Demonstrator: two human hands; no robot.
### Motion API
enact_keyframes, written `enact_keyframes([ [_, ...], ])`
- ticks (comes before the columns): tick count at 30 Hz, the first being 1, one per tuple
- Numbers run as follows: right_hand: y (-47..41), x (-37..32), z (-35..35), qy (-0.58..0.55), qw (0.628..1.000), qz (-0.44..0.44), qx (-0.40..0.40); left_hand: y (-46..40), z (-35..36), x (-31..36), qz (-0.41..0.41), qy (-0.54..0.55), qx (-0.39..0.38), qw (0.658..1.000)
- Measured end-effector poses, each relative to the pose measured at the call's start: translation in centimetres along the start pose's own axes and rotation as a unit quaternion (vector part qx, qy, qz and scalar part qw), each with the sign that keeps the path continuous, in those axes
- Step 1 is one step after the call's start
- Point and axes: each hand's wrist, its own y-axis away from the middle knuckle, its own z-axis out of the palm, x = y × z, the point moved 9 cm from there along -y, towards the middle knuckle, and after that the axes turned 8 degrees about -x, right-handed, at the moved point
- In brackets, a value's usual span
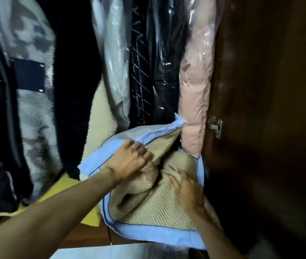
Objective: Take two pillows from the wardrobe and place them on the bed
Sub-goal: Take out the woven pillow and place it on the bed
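A light blue storage bag (148,234) lies open on the wardrobe floor, its zipped flap (111,148) folded back. Inside it sits a beige mesh-covered pillow (148,208), creased in the middle. My left hand (129,157) rests at the flap's edge, its fingers curled onto the upper part of the pillow. My right hand (187,191) presses on the pillow's right side, fingers closed into the mesh cloth. Whether a second pillow lies under this one I cannot tell.
Hanging clothes fill the rail above: dark coats (70,81), plastic-wrapped garments (115,62) and a pink padded jacket (195,90) touching the bag. The dark brown wardrobe door (269,109) with a metal latch (215,126) stands right. A yellow item (64,184) lies left of the bag.
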Motion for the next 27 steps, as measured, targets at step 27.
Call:
enact_keyframes([
  [27, 34.0, -45.5, -7.6, -0.572, 0.759, -0.27, -0.151, 54.4, -35.6, -7.9, -0.24, -0.267, -0.232, 0.904],
])
